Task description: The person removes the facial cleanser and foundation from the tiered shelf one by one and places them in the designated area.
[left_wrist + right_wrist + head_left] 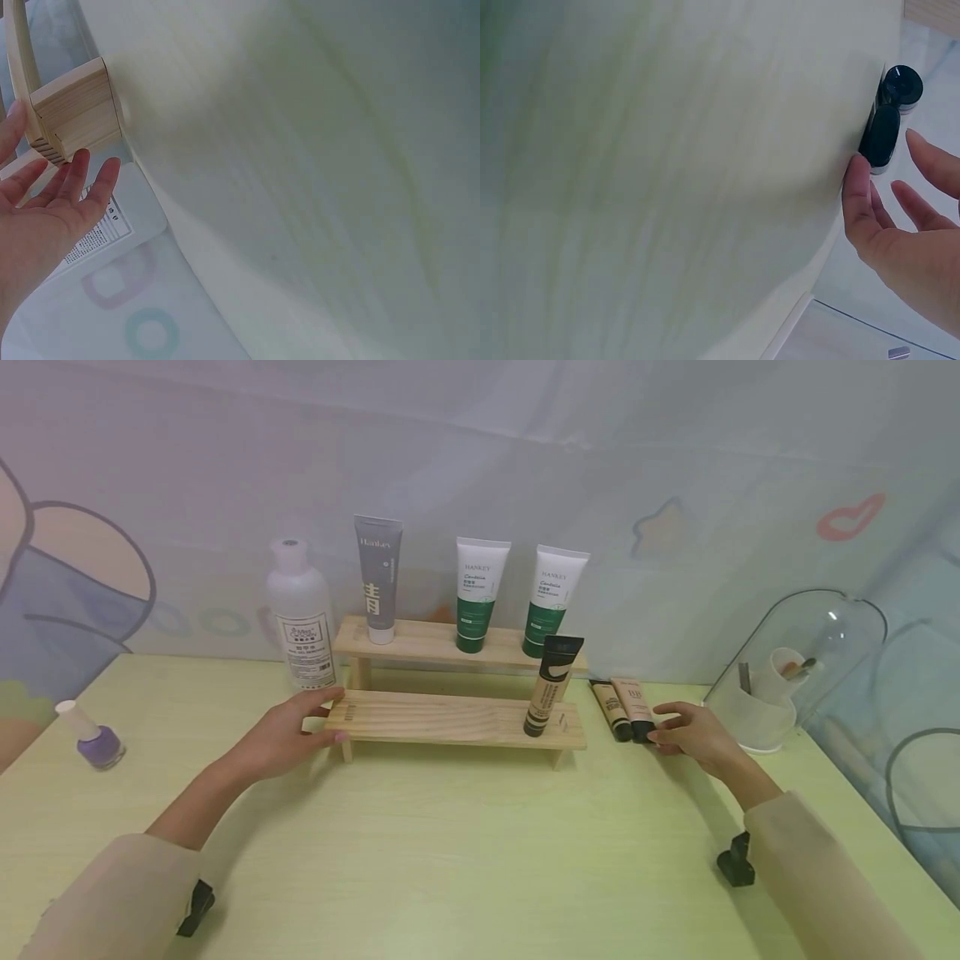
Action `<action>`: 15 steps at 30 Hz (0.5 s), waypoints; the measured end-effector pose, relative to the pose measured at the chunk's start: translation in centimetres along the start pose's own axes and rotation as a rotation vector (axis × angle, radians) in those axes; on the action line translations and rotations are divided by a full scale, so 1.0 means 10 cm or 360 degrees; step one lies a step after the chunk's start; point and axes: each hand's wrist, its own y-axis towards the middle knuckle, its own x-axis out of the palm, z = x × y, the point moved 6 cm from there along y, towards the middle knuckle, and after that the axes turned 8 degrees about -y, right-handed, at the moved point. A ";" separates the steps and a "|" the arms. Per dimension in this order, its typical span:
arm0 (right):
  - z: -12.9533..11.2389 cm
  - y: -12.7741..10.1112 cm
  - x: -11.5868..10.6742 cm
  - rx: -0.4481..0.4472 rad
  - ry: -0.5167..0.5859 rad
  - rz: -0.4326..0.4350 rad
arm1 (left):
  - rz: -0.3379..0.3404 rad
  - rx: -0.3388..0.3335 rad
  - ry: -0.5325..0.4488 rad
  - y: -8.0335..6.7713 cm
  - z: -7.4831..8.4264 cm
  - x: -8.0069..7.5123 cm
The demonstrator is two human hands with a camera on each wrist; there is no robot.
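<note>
A two-tier wooden stand (420,718) stands at the back middle of the table. My left hand (281,735) holds the left end of its lower board, thumb at the front corner and index finger at the back. On the lower tier a black-and-beige tube (547,687) stands upright at the right. The upper tier bears a grey tube (380,578) and two white-and-green tubes (480,595). My right hand (693,735) is beside a beige BB cream tube (634,703) lying on the table, a fingertip at its black cap (883,135). Another black-and-beige tube (611,708) lies alongside it.
A large white bottle (303,610) stands left of the stand, close behind my left hand. Purple nail polish (97,739) is at the far left. At the right, a clear domed holder (757,714) contains brushes. A patterned curtain (480,435) hangs behind the table.
</note>
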 end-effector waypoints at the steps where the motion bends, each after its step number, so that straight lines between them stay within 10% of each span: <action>1: -0.01 -0.01 0.00 -0.0012 -0.0021 -0.0003 | -0.0002 0.0004 -0.0005 0.00 0.00 0.00; 15: -0.33 -0.20 -0.04 -0.0212 -0.0274 0.0040 | -0.0008 0.0011 0.0001 0.00 0.00 0.00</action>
